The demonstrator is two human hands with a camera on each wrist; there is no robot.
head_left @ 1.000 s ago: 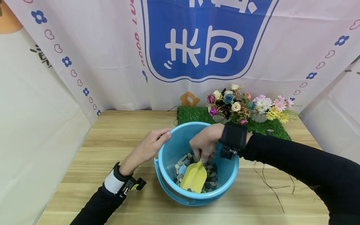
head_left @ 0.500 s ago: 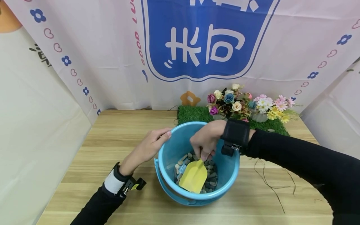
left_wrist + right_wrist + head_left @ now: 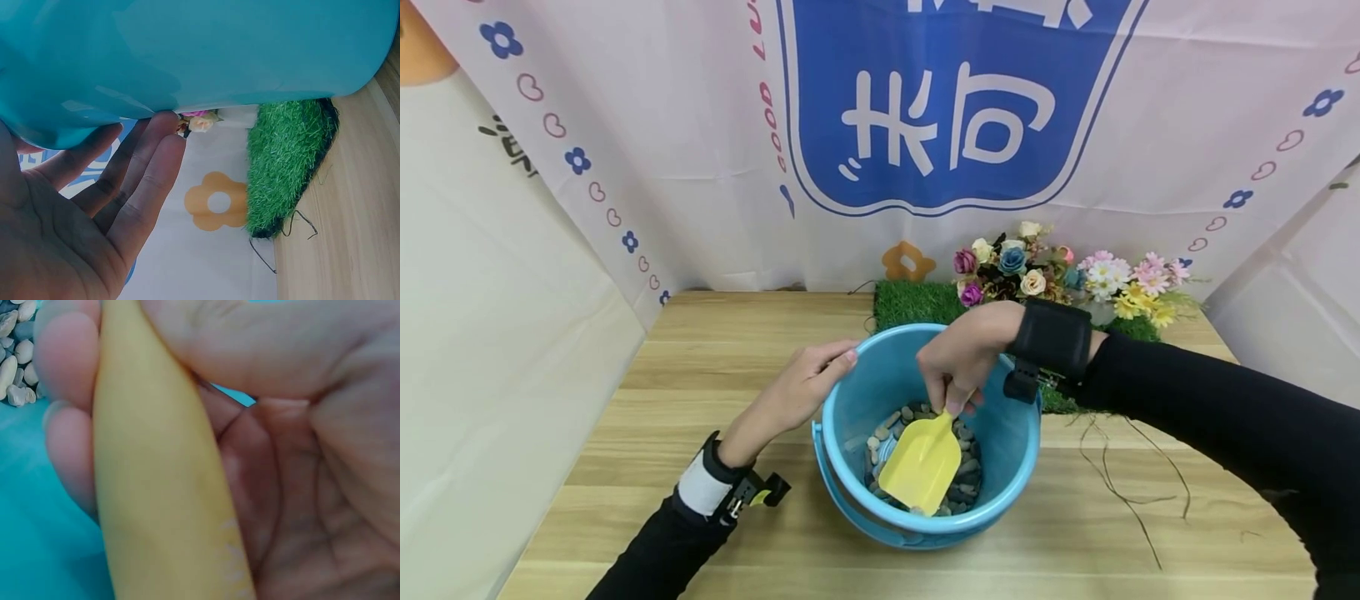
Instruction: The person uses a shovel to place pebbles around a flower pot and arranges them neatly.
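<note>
A light-blue bucket (image 3: 925,524) stands on the wooden table, with grey and tan pebbles (image 3: 967,477) across its bottom. My left hand (image 3: 793,387) grips the bucket's left rim, thumb over the edge; the left wrist view shows fingers (image 3: 147,181) against the outer wall. Reaching inside from the right, my right hand (image 3: 962,360) holds a yellow toy shovel (image 3: 922,467) by its handle. The blade tilts down toward the near wall, above the pebbles. In the right wrist view, thumb and fingers wrap the yellow handle (image 3: 156,462). The blade hides part of the pebbles.
Behind the bucket lies a green artificial-grass mat (image 3: 917,305) bearing rose-like flowers (image 3: 1011,262) and a daisy-like bunch (image 3: 1127,283). Thin dark strands (image 3: 1120,492) lie on the table (image 3: 722,367) at right. A printed cloth (image 3: 715,208) hangs along the back.
My right hand has risen slightly and shifted right, drawing the shovel up with it; more of the yellow blade and handle shows. The left hand stays on the rim.
</note>
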